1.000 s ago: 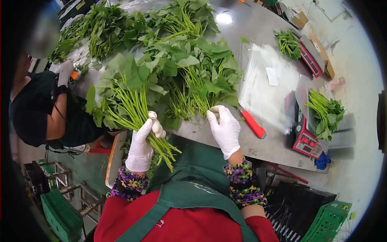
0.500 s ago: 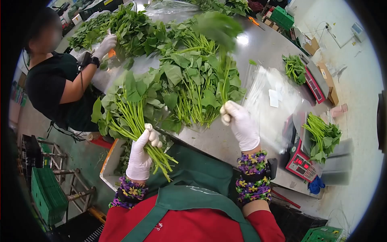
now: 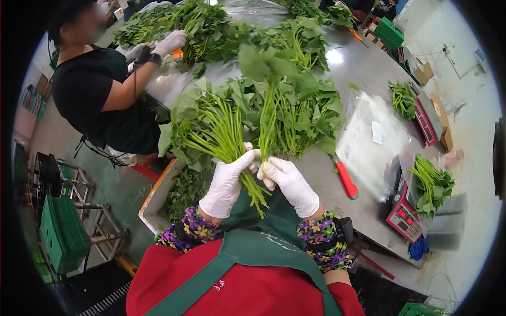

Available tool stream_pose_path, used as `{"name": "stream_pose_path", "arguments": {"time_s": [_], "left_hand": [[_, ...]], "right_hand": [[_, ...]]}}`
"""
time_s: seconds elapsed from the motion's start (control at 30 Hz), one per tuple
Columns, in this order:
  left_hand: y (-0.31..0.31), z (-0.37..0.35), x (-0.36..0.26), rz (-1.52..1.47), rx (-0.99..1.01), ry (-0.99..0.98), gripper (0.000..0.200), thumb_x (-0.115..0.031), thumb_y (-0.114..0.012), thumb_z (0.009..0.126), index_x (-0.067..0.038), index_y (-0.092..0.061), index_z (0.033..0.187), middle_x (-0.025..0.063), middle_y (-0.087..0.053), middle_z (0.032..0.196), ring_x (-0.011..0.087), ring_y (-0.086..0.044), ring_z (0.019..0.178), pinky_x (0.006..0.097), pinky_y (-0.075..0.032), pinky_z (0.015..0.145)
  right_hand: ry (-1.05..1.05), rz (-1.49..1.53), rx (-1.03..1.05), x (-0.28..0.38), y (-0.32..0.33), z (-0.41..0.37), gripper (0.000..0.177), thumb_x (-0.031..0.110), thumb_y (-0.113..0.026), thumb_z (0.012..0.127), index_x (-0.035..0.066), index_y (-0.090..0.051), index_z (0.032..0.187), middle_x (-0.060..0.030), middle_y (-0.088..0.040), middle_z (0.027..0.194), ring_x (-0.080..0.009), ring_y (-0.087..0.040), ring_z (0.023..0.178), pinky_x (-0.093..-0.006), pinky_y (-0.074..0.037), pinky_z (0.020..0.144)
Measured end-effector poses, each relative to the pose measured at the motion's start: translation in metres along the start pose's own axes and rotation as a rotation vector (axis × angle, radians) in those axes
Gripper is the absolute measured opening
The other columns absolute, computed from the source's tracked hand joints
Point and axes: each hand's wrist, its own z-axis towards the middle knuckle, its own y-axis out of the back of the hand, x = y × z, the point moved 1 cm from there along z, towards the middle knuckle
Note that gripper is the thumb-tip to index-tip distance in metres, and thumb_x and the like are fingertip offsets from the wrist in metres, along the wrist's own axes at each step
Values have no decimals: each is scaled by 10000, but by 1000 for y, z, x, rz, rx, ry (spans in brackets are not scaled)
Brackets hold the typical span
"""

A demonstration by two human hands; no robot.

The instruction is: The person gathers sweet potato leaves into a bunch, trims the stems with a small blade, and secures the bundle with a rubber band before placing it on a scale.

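Observation:
My left hand (image 3: 227, 179), in a white glove, is closed around a thick bunch of leafy greens (image 3: 219, 124), its long stems poking out below the fist. Close beside it, my right hand (image 3: 287, 181) pinches a few stems of greens (image 3: 268, 113) held upright, their leaf tops blurred. Both hands are nearly touching in front of my green apron. Behind them a heap of leafy greens (image 3: 305, 118) lies on the metal table (image 3: 363, 60). A red-handled knife (image 3: 346, 180) rests on the table right of my right hand.
Clear plastic bags (image 3: 371, 137) are stacked at the right. Beyond them stand two red scales, one (image 3: 405, 216) nearer, both bearing greens. A co-worker (image 3: 100, 84) handles greens at the left. A white-walled box (image 3: 153, 203) with leaves sits below the table edge; green crates (image 3: 60, 231) stand lower left.
My right hand has come left and down with its stems, beside the left hand's bunch. My left hand has shifted right. The red-handled knife now shows, and the co-worker's second glove is visible.

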Motion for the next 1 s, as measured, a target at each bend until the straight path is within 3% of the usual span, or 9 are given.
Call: {"name": "stream_pose_path", "arguments": {"time_s": [0.23,0.3,0.53,0.7,0.73,0.8,0.83,0.87,1.0], "left_hand": [[27,0,-15,8,-18,-57,220,-38,-669,827,-34,-580,1028,21,-599,830,121,-567,693,250,-474,620],[29,-3,-22,69,-54,-98,225,-17,-663,823,-30,-577,1031,19,-606,859,108,-574,716,240,-477,629],[33,2,-14,177,-175,-273,308,44,-647,812,-39,-558,1095,20,-605,932,84,-578,772,221,-479,667],[37,15,-15,-52,-314,-225,212,0,-659,808,-37,-577,1000,13,-605,846,95,-549,661,220,-451,611],[44,20,-13,-55,-322,-229,212,0,-659,808,-37,-577,1000,13,-605,846,95,-549,661,220,-451,611],[60,29,-17,0,-461,-331,224,0,-650,823,-34,-559,1024,21,-572,832,105,-541,640,234,-453,574],[67,31,-27,-34,-494,-337,212,10,-652,813,-31,-564,1001,14,-564,802,105,-532,604,242,-451,548],[77,32,-34,-31,-418,-347,222,3,-653,816,-28,-570,1019,22,-585,801,106,-536,598,240,-454,544],[78,12,-51,89,-382,-321,238,-36,-658,834,-18,-579,1058,60,-637,856,110,-562,645,245,-467,573]], "right_hand": [[-49,-65,121,-18,-25,24,270,276,-489,976,33,-575,898,32,-489,668,-51,-426,592,-204,-357,547],[57,-415,-101,-19,-29,33,296,302,-543,947,8,-563,921,8,-533,701,-70,-470,622,-219,-397,579],[179,-338,-338,-27,-35,68,277,263,-621,890,-4,-560,928,-110,-605,763,-122,-549,623,-268,-450,603],[533,-500,-627,-42,-64,63,143,123,-579,892,-2,-530,943,-146,-572,784,-340,-564,687,-387,-443,608],[531,-499,-617,-46,-66,60,143,123,-579,892,-2,-530,943,-146,-572,784,-340,-564,687,-387,-443,608],[618,-391,-798,-51,-62,53,210,107,-542,932,-57,-532,1065,-118,-605,852,-129,-573,741,-287,-468,642],[635,-436,-832,-45,-55,49,210,89,-530,929,-74,-536,1061,-148,-604,857,-203,-593,734,-334,-475,642],[705,-599,-766,-17,-55,46,211,115,-536,925,-64,-555,1034,-169,-619,848,-268,-608,700,-342,-477,634],[165,-1175,-219,-26,-41,65,336,409,-542,892,89,-638,920,-153,-641,793,-345,-633,743,-421,-484,624]]}}
